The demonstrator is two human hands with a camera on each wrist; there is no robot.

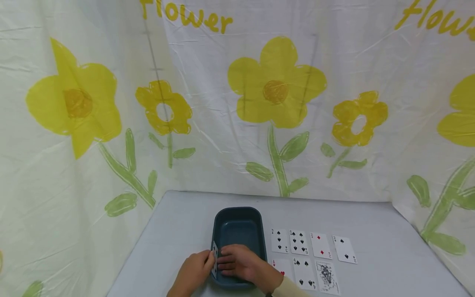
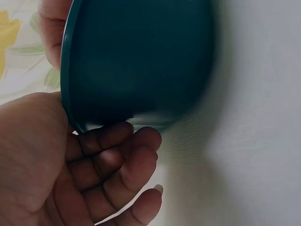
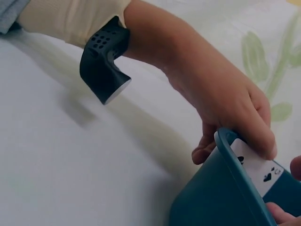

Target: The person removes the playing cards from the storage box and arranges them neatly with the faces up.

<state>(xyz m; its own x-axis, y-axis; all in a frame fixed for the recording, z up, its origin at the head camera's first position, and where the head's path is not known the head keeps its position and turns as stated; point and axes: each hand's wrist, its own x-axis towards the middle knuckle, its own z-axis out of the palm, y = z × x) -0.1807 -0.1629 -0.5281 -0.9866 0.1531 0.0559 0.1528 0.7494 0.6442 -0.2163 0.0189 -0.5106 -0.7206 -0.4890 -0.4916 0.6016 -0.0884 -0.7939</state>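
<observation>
My left hand [image 1: 193, 270] is at the left wall of a dark teal plastic tray [image 1: 239, 284]. Its thumb lies inside the rim on a white playing card [image 1: 214, 264] and its curled fingers are outside, so the card is pinched against the wall. Black pips show on the playing card [image 3: 256, 169] in the right wrist view. Reaching into the tray, my right hand [image 1: 239, 262] has its fingers extended toward the card's face; whether they touch it I cannot tell. The left wrist view shows the left hand's fingers [image 2: 117, 174] beneath the tray's outer wall.
Right of the tray, several face-up playing cards lie in two rows, among them a six of spades [image 1: 298, 242], a two of diamonds [image 1: 320, 245] and a joker [image 1: 327, 277]. A curtain [image 1: 208, 165] with painted flowers hangs behind the white table [image 1: 389, 247].
</observation>
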